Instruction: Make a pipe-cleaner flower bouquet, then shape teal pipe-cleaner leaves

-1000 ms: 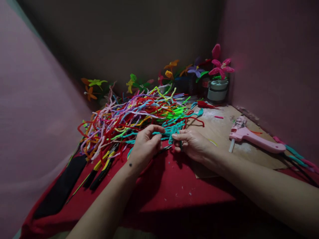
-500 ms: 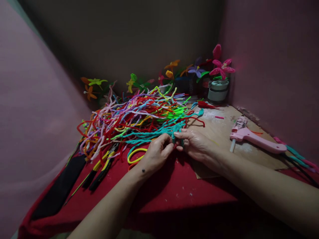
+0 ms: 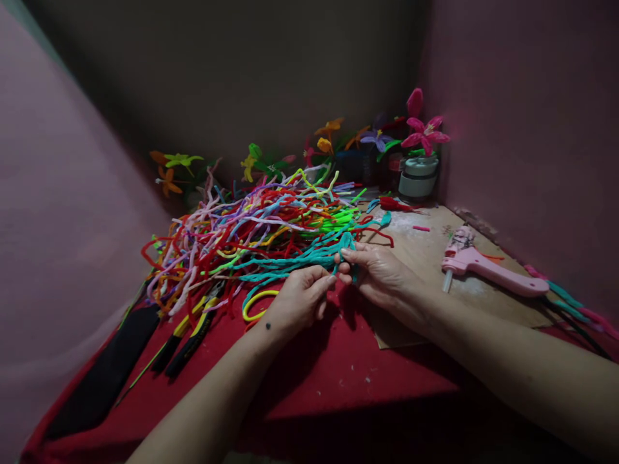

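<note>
A bent teal pipe cleaner [image 3: 347, 241] stands up from the fingertips of my right hand [image 3: 380, 270], which pinches it between thumb and fingers. Just left of it, my left hand [image 3: 304, 293] is closed in a pinch at what looks like the lower end of that same teal strand. Its fingertips are close to the right ones, and what lies between them is mostly hidden. Behind both hands, a bundle of teal pipe cleaners [image 3: 285, 261] juts from a big tangled heap of many-coloured pipe cleaners [image 3: 242, 222].
Yellow-handled pliers [image 3: 193, 328] and yellow-handled scissors [image 3: 258, 304] lie left on the red cloth [image 3: 333, 386], near a black pouch [image 3: 109, 374]. A pink glue gun [image 3: 493, 270] rests on a board [image 3: 420, 251] at right. Pipe-cleaner flowers [image 3: 425, 134] stand at the back.
My left hand has drawn slightly away from the right fingertips, down and to the left. My right hand still holds the teal pipe cleaner. The whole view has shifted a little.
</note>
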Available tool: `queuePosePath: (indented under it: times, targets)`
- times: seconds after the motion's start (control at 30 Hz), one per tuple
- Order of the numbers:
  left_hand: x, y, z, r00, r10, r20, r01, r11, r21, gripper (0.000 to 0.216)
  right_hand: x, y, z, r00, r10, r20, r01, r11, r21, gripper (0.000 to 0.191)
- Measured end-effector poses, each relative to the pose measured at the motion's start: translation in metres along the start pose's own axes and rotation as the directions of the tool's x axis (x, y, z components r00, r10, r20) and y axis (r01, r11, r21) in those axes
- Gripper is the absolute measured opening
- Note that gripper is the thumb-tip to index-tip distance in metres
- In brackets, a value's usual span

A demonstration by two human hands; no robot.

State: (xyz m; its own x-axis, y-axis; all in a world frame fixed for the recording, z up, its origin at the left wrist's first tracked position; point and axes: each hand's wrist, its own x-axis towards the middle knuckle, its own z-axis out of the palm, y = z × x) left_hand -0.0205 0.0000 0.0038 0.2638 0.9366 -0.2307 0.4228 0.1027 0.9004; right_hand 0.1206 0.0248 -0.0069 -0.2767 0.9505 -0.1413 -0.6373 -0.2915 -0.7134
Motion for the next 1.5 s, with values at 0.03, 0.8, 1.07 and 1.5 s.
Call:
queuePosePath:
  times: [0.03, 0.8, 1.07, 1.5]
  targets:
    - [0.000, 0.000, -0.002, 1.000, -0.016, 0.026, 0.016, 1.000, 0.000, 0.025, 0.000, 0.000, -0.001, 1.000, -0.005, 0.001, 0.005, 1.000, -0.005, 0.009]
    - [0.002, 0.001, 0.001, 0.996, -0.020, -0.084, -0.035, 0.792, -0.609, 0.017, -0.004, 0.010, -0.002, 0.963, 0.123, 0.239, -0.067, 0.971, -0.230, 0.017]
    - [0.002, -0.003, -0.004, 0.991, 0.034, -0.127, -0.093, 0.862, -0.497, 0.024, -0.003, 0.007, -0.003, 0.979, 0.064, 0.196, 0.002, 0.947, -0.322, 0.021]
    - [-0.004, 0.003, -0.006, 0.971, 0.132, -0.198, -0.170, 0.967, -0.189, 0.011, -0.010, -0.004, 0.000, 0.982, 0.018, 0.189, 0.028, 0.971, -0.235, 0.013]
